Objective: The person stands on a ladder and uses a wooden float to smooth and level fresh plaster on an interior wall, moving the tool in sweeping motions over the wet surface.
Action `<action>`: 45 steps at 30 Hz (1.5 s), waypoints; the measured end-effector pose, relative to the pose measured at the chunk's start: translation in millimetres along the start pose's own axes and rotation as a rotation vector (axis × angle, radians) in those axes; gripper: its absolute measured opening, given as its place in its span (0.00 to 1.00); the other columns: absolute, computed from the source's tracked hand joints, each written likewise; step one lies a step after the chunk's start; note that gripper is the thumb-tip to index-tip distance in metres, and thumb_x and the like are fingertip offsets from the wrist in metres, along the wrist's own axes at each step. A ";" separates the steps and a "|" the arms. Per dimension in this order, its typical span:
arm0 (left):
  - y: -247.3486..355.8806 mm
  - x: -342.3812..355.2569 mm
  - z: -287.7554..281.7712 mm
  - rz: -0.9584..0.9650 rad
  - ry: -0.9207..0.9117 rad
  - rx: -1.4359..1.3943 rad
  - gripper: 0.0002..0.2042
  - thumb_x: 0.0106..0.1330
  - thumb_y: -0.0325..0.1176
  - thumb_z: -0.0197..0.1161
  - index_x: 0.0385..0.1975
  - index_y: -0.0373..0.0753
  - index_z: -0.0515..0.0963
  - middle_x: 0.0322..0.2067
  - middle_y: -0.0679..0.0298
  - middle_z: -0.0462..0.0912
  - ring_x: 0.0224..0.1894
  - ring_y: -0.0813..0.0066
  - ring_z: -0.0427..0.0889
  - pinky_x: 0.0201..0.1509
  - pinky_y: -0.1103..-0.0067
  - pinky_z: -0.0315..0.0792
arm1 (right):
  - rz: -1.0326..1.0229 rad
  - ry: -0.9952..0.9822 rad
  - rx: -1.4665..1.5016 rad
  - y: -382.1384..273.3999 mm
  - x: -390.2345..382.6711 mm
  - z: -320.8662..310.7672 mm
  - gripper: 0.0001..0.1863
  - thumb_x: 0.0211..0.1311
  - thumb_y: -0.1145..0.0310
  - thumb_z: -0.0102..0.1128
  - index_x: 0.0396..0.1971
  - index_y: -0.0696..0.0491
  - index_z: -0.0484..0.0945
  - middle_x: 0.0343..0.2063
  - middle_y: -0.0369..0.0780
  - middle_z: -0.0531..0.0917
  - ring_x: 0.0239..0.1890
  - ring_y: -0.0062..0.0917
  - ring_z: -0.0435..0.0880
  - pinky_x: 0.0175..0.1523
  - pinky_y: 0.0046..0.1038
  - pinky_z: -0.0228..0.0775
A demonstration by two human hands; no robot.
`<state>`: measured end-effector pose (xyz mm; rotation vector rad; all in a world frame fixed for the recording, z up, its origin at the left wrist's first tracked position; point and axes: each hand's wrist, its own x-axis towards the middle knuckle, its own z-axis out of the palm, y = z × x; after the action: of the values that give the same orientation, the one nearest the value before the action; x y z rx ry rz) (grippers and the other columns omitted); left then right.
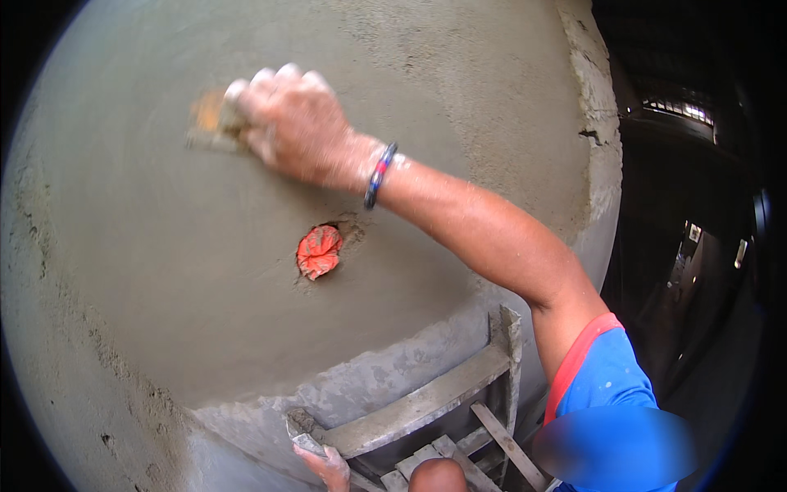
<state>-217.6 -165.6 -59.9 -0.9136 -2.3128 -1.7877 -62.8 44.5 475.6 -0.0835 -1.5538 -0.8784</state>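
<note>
Damp-looking grey plaster (180,295) covers most of the wall (377,369), smooth in the middle and rougher toward the right edge. Against its upper left, the right hand (295,131) grips a small tool (209,113), fingers curled and dusted white; motion blur hides its exact shape beyond an orange part and a greyish edge. It is probably light and stiff, manageable one-handed, though wet plaster could make it slippery; the back, away from the wall, seems the best place to take hold. The left hand (330,469), cut off by the lower edge, is at the left end of a wooden ladder (418,400); I cannot tell whether it is closed around it. Around the right wrist is a dark bracelet (379,176). Below that hand, a crumpled orange-red plug (318,252), apparently soft, sits in the plaster. Farther right, a dark room (664,189) opens.
</note>
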 end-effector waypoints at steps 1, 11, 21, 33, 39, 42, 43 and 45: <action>-5.5 3.4 -2.0 0.042 0.010 -0.003 0.40 0.57 0.22 0.54 0.71 0.23 0.45 0.68 0.35 0.56 0.72 0.41 0.55 0.76 0.62 0.46 | -0.108 -0.058 0.041 -10.9 -20.2 -8.4 0.11 0.58 0.65 0.63 0.41 0.50 0.77 0.31 0.38 0.79 0.38 0.31 0.79 0.38 0.30 0.71; 9.7 -5.3 17.6 -0.026 -0.012 0.034 0.40 0.57 0.22 0.55 0.71 0.24 0.46 0.68 0.36 0.56 0.72 0.43 0.55 0.76 0.62 0.47 | 0.131 -0.008 -0.117 70.0 -31.9 -37.0 0.25 0.56 0.63 0.67 0.53 0.50 0.73 0.35 0.42 0.79 0.40 0.37 0.79 0.44 0.38 0.72; 0.4 -4.9 10.1 0.035 -0.001 0.014 0.40 0.57 0.25 0.59 0.69 0.21 0.48 0.66 0.31 0.57 0.70 0.36 0.57 0.74 0.58 0.51 | 0.153 -0.071 -0.095 78.7 -101.7 -67.7 0.26 0.57 0.63 0.67 0.56 0.50 0.73 0.36 0.42 0.77 0.40 0.37 0.76 0.45 0.38 0.69; 5.1 -6.7 10.2 0.083 -0.024 0.000 0.38 0.60 0.26 0.59 0.69 0.21 0.48 0.66 0.32 0.58 0.70 0.37 0.56 0.75 0.59 0.49 | 0.342 -0.047 -0.140 94.1 -139.7 -92.3 0.25 0.58 0.66 0.67 0.56 0.53 0.74 0.41 0.45 0.79 0.44 0.39 0.78 0.49 0.40 0.72; 9.8 0.4 -8.6 0.053 0.003 0.018 0.38 0.62 0.26 0.58 0.69 0.20 0.47 0.68 0.32 0.55 0.72 0.38 0.54 0.75 0.59 0.48 | 0.339 -0.198 0.074 -7.0 -190.7 -65.8 0.30 0.50 0.70 0.68 0.57 0.53 0.73 0.38 0.46 0.76 0.42 0.41 0.75 0.50 0.39 0.70; 13.0 -1.6 -1.0 0.032 -0.011 -0.021 0.38 0.62 0.26 0.58 0.69 0.21 0.47 0.68 0.33 0.55 0.72 0.39 0.55 0.75 0.60 0.48 | 0.309 -0.323 0.056 1.0 -279.7 -107.6 0.34 0.46 0.72 0.69 0.59 0.52 0.72 0.37 0.45 0.75 0.42 0.40 0.74 0.50 0.39 0.69; 16.4 -2.4 1.4 0.019 -0.012 -0.031 0.38 0.61 0.26 0.58 0.69 0.21 0.47 0.67 0.33 0.56 0.71 0.39 0.55 0.75 0.60 0.48 | 0.323 -0.273 0.007 13.2 -279.1 -113.5 0.33 0.47 0.72 0.69 0.59 0.53 0.72 0.38 0.45 0.75 0.42 0.41 0.74 0.50 0.40 0.69; 19.0 -2.0 1.8 0.009 -0.011 -0.020 0.38 0.61 0.25 0.59 0.69 0.21 0.47 0.67 0.33 0.57 0.71 0.40 0.56 0.75 0.61 0.49 | 0.511 -0.147 -0.053 29.8 -256.5 -106.9 0.29 0.53 0.71 0.68 0.57 0.55 0.73 0.40 0.47 0.77 0.44 0.43 0.75 0.51 0.42 0.69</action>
<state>-206.0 -162.1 -45.0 -0.9369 -2.2980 -1.8097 95.1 115.6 256.2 -0.5687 -1.5434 -0.5137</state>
